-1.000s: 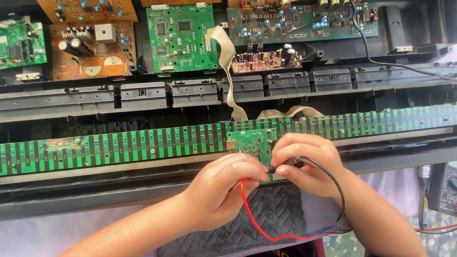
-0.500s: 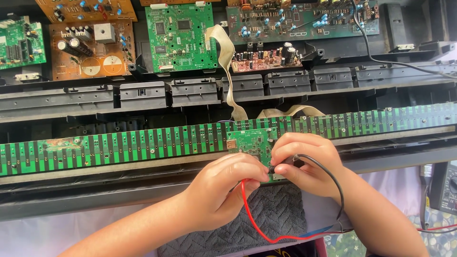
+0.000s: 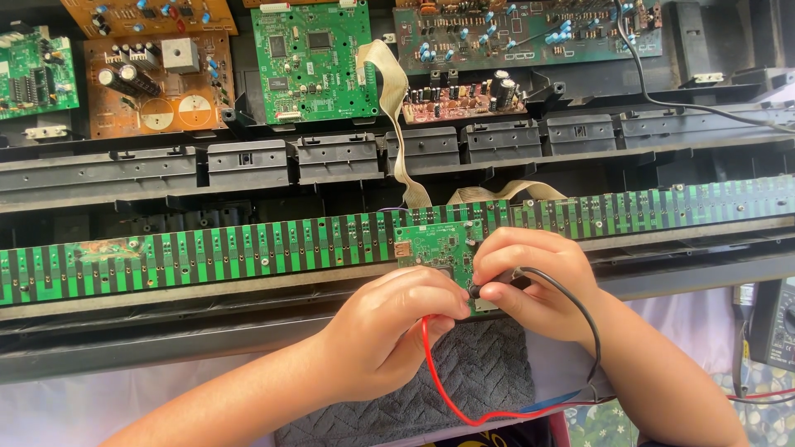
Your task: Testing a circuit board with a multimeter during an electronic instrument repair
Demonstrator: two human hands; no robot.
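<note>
Landmark for all positions: the small green board (image 3: 436, 248) seated mid-length on the long green contact strip (image 3: 248, 248) of an opened keyboard chassis. Left hand (image 3: 397, 327) sits just below the small board, fingers curled and pressed together around the red probe lead (image 3: 437, 382); the tip itself is hidden under the fingers, apparently resting at the board's lower edge. Right hand (image 3: 530, 281) lies at the board's lower right corner, touching it, thumb and forefinger pinching the black probe lead (image 3: 571, 306) close to its tip. Both hands grip low on the probes, likely so that the tips stay steady on small contacts; the knuckles nearly meet, which lets each hand brace against the other. The two leads loop away below the board so the slack does not drag the tips. A grey knitted cloth (image 3: 480, 377) lies directly below the board, under the hands, presumably as padding. Counts: two hands, two leads (one red, one black), one small board, one long strip. Above the board, two beige ribbon cables (image 3: 389, 91), one rising to the upper boards. Far above it, five circuit boards in view: two green, two orange-brown, one dark. Lower right of the board, part of one dark meter (image 3: 774, 323) at the frame edge.
</note>
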